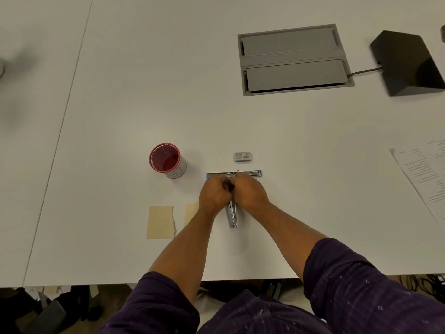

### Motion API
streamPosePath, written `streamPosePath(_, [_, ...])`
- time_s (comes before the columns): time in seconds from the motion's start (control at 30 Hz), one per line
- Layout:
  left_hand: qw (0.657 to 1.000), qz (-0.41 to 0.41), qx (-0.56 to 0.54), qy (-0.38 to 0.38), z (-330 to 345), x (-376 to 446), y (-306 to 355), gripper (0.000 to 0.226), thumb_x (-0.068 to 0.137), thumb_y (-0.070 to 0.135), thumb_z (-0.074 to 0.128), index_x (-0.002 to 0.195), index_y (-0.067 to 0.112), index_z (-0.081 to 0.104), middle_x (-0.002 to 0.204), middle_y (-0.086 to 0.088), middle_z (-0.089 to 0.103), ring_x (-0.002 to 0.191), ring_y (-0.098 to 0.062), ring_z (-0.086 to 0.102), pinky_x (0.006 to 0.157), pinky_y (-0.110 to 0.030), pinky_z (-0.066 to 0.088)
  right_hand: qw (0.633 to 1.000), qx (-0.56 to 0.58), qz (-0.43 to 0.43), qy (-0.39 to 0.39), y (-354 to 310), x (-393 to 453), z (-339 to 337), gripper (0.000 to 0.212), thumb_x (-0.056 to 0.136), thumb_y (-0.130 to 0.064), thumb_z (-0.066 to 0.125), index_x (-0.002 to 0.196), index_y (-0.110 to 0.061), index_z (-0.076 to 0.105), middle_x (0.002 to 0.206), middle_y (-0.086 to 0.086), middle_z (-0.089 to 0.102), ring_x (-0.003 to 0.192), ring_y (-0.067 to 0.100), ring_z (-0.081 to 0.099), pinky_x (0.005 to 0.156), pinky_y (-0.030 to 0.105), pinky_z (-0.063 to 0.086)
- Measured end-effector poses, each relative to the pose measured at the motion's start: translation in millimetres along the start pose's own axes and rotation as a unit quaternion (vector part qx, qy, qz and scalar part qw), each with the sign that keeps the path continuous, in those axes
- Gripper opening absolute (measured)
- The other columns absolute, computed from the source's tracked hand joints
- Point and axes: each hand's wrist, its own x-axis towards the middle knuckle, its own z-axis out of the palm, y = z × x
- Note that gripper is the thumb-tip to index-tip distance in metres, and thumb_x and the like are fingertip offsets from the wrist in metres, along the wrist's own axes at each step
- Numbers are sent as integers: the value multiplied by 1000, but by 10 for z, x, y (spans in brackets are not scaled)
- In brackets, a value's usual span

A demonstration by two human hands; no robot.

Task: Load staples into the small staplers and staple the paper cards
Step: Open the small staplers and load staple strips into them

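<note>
Both hands are meeting over a silver stapler point(232, 216), knuckles touching; the left hand point(215, 192) and right hand point(250, 192) are curling round its far end, fingers bent and clamped on it, though what the fingertips are doing is hidden; the stapler's hinge end is pointing toward 6 o'clock, sticking out between the wrists; a second stapler point(250, 174), blue-ended, is lying flat and opened out just at 12 o'clock of the knuckles; a staple box point(243, 157) is sitting a little farther at 12; two tan cards point(160, 222) are lying at 8 o'clock, one partly under the left forearm; a red cup point(168, 160) is standing at 10 o'clock on the white table point(120, 116).
</note>
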Motion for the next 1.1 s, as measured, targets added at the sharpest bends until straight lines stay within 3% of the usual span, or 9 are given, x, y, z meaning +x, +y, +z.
streamPosePath(0.13, [999,-15,-34,11,-40,-71,29,26,71,8,54,86,21,72,74,9,70,68,-5,64,64,-25,56,999,34,-20,25,-24,-53,-13,20,90,-6,56,103,-14,69,103,7,67,97,25,61,72,35,46])
streamPosePath(0.2, [996,-17,-80,31,-80,-119,64,26,67,12,51,80,25,70,65,12,67,63,0,63,55,-10,46,998,37,-43,35,-67,-76,-35,21,89,-6,61,106,-13,69,104,8,67,99,26,61,76,38,49])
streamPosePath(0.27, [985,-46,-155,62,-123,-151,100,25,66,14,51,77,25,71,62,12,67,61,2,64,51,-7,44,995,30,-80,56,-138,-87,-65,28,83,-5,67,111,-11,69,102,9,68,96,28,62,77,39,50])
streamPosePath(0.5, [922,-120,-312,195,-407,-197,25,19,84,-1,57,89,6,74,78,-8,72,72,-21,67,72,-36,60,970,23,-199,141,-565,50,-189,19,82,2,76,101,-2,74,92,16,71,80,32,68,70,40,59])
streamPosePath(0.6, [891,-120,-359,249,-607,-192,1,20,83,-2,56,89,7,74,78,-7,72,70,-19,66,71,-36,59,959,43,-235,150,-785,156,-271,17,87,4,71,104,0,72,96,17,69,78,30,67,64,38,60])
streamPosePath(0.73, [875,-106,-356,310,-865,-157,-45,24,86,1,57,91,13,77,79,1,75,71,-13,70,70,-28,59,949,118,-246,161,-1084,310,-360,13,93,6,61,103,3,69,106,16,64,81,27,67,68,36,60])
streamPosePath(0.87, [886,-93,-289,351,-1051,-134,-108,22,90,10,59,95,23,75,85,13,74,82,-1,69,80,-19,56,947,224,-178,144,-1312,452,-369,12,94,0,64,104,-4,71,106,8,68,94,19,66,83,36,58])
streamPosePath(1.0, [901,-71,-221,366,-1097,-162,-185,21,93,14,60,107,24,73,103,9,72,97,-5,66,87,-16,51,955,248,-125,107,-1436,571,-349,16,92,-1,64,101,-9,75,103,4,73,96,19,67,89,39,56])
streamPosePath(1.1, [914,-65,-166,364,-1057,-185,-265,17,93,14,61,104,19,73,103,3,69,92,-12,66,84,-23,55,961,244,-94,87,-1468,630,-313,15,91,-4,66,99,-13,75,101,0,73,93,16,67,88,37,57])
